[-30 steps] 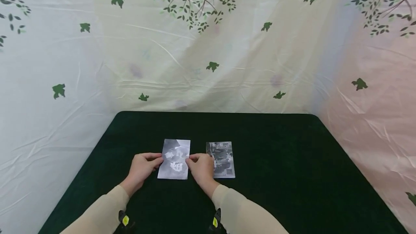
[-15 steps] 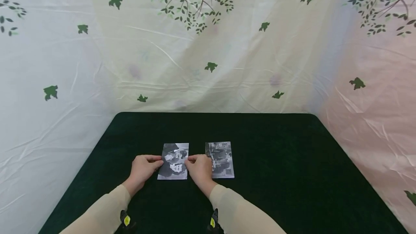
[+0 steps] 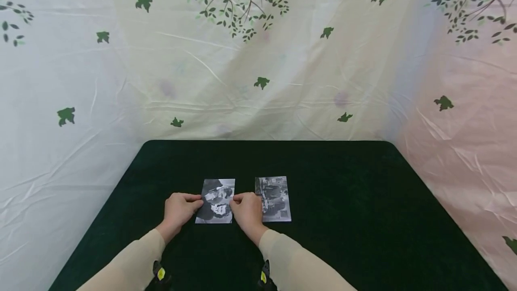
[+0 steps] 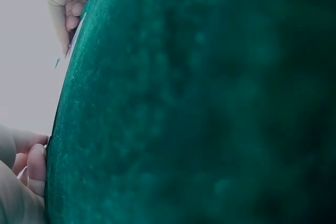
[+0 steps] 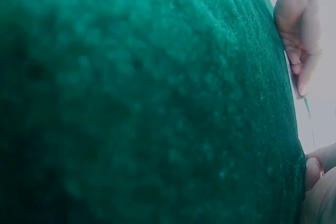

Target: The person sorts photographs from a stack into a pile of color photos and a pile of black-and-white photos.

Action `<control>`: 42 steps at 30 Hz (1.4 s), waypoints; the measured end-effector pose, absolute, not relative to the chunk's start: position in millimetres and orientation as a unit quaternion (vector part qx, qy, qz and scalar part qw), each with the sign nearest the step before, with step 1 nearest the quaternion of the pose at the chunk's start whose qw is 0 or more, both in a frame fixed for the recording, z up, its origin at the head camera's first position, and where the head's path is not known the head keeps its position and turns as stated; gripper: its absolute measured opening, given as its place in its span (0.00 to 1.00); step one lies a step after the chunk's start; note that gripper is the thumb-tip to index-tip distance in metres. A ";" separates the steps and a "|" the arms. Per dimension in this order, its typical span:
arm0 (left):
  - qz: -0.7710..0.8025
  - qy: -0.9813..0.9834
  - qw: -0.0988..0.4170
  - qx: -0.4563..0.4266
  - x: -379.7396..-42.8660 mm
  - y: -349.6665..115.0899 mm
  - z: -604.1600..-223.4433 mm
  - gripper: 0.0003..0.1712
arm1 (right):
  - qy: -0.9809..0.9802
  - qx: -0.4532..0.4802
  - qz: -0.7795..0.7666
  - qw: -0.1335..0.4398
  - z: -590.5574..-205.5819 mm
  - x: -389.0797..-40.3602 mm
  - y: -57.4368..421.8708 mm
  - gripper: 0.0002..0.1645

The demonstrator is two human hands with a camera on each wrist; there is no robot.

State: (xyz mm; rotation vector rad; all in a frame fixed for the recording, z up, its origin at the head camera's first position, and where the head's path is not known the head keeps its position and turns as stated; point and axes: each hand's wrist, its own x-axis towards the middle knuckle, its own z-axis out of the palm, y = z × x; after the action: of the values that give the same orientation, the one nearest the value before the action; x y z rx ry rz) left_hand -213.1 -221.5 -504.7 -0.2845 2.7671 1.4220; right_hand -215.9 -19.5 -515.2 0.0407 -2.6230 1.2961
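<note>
A black-and-white photo print (image 3: 216, 202) lies upright-oriented on the dark green tabletop, its picture too small to make out fully. My left hand (image 3: 179, 210) pinches its left edge between thumb and fingers; this grip also shows at the lower left of the left wrist view, where the left fingers (image 4: 37, 169) meet the edge. On the opposite edge, my right hand (image 3: 247, 212) pinches the print. A second black-and-white print (image 3: 276, 199) lies just to the right, its left edge partly hidden behind the right hand. In the right wrist view the right fingers (image 5: 313, 174) hold the near edge.
The green cloth-covered table (image 3: 343, 201) extends on both sides of the prints. Behind it hangs a pale curtain (image 3: 218, 66) with printed leaves and branches, which also runs down both sides. Dark wrist straps (image 3: 266, 275) sit over the cream sleeves (image 3: 299, 259).
The left print's far edge has lowered towards the table, and the glare on its surface is gone. Both hands keep their grip on its sides. The second print stays put.
</note>
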 end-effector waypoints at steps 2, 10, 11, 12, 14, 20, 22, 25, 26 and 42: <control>0.445 0.891 0.006 -0.091 -213.3 -220.8 -504.6 0.12 | -0.891 0.014 0.441 0.104 -514.4 -215.9 -19.7 0.04; 0.432 0.897 0.004 -0.089 -212.9 -220.4 -504.6 0.10 | -0.891 0.013 0.442 0.104 -514.4 -216.7 -19.7 0.03; 0.433 0.897 0.004 -0.089 -212.8 -220.4 -504.3 0.11 | -0.891 0.012 0.444 0.100 -514.1 -217.2 -19.5 0.03; 0.435 0.896 0.004 -0.089 -212.7 -220.4 -503.8 0.11 | -0.889 0.010 0.447 0.096 -513.8 -217.8 -19.2 0.03; 0.443 0.892 0.004 -0.090 -212.0 -220.2 -503.1 0.11 | -0.885 0.005 0.458 0.081 -513.2 -219.3 -18.0 0.03; 0.469 0.880 0.004 -0.082 -209.6 -221.1 -501.1 0.13 | -0.844 -0.028 0.536 0.003 -509.5 -223.7 -13.5 0.02; 0.476 0.876 0.005 -0.077 -208.8 -221.8 -501.0 0.14 | -0.819 -0.041 0.572 -0.021 -508.2 -224.3 -12.4 0.02; 0.485 0.871 0.008 -0.073 -207.9 -222.0 -500.6 0.13 | -0.797 -0.051 0.601 -0.035 -506.1 -224.7 -11.3 0.02; 0.488 0.870 0.010 -0.071 -207.6 -221.5 -500.1 0.13 | -0.794 -0.050 0.605 -0.035 -505.2 -224.5 -11.0 0.02; 0.544 0.837 0.061 -0.023 -198.1 -158.4 -476.0 0.13 | -0.787 -0.081 0.611 0.005 -471.0 -224.1 51.5 0.07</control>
State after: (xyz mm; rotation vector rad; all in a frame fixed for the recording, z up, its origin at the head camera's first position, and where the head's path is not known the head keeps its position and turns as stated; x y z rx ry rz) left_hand -198.1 -158.4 -476.0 -0.0693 2.5315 1.6449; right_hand -224.1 51.5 -471.0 -0.2538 -2.4658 1.9134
